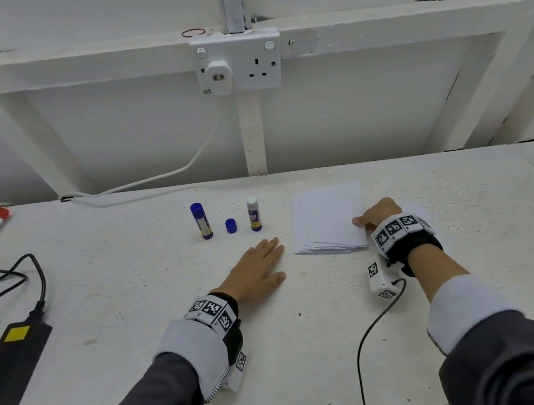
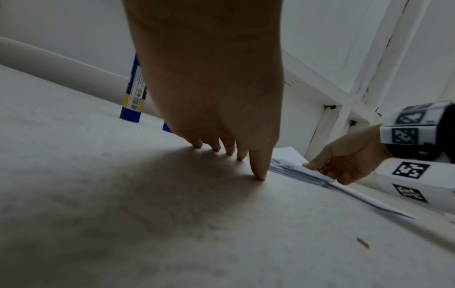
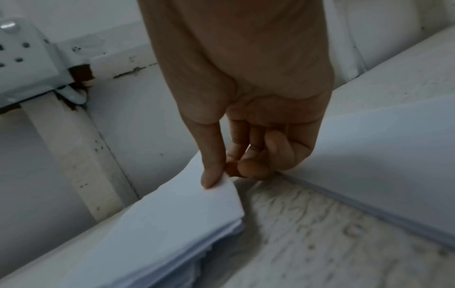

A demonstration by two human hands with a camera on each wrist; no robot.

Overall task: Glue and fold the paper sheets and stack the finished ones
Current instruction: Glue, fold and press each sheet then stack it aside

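Right hand [image 1: 379, 215] pinches the top sheet's lifted, curling corner on the thin white paper stack [image 1: 329, 220]. Left hand [image 1: 258, 273] lies flat, fingers straight, on the rough white counter [image 1: 133, 291].

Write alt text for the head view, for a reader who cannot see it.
On a white table, the right hand pinches the top sheet of a paper stack while the left hand rests flat beside it. Behind stand two glue sticks, one uncapped, with a loose blue cap between them.
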